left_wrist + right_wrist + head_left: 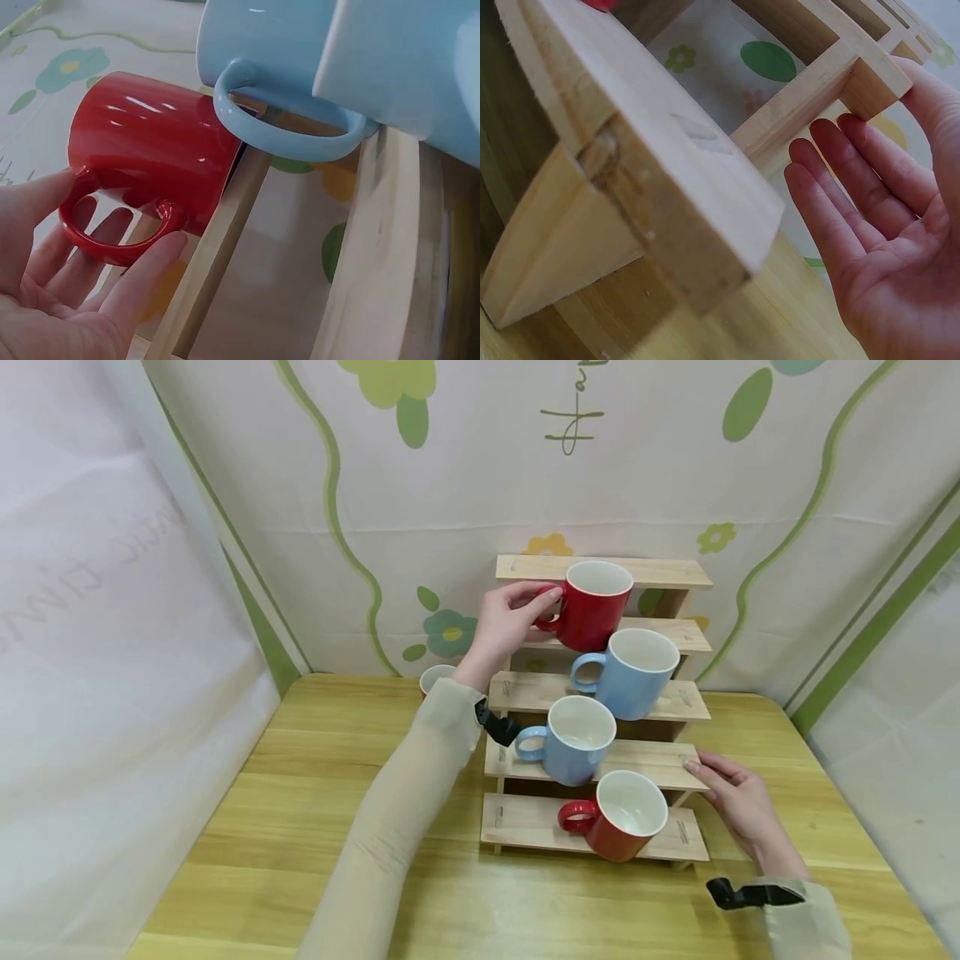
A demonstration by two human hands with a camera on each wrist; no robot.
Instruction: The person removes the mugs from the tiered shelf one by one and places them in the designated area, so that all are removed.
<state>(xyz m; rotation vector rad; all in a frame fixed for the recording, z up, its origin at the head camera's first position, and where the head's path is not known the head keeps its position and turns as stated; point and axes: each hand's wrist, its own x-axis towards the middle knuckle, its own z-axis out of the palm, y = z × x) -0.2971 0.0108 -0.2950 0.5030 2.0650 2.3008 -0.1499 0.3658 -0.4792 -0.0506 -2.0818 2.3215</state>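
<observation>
Partly hidden by the left arm (pixel 397 827) in the head view, a cup (pixel 437 677) stands on the wooden table (pixel 300 777) before a flowered curtain (pixel 480 477); the left hand (pixel 508 620) holds a red mug (pixel 596 614) at the second-highest step (pixel 684 633).

Left wrist: cut-off blue mugs (pixel 270 45) crowd beside it.

Right wrist: the right hand (pixel 892 232), fingers fairly straight, touches a lower step (pixel 871 81).

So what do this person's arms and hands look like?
The left hand and right hand are bare, with no gloves. The left sleeve and right sleeve are plain, pale cream, and reach the wrists; the left one is creased. A small black device sits at each cuff, left and right. I see no cables.
</observation>
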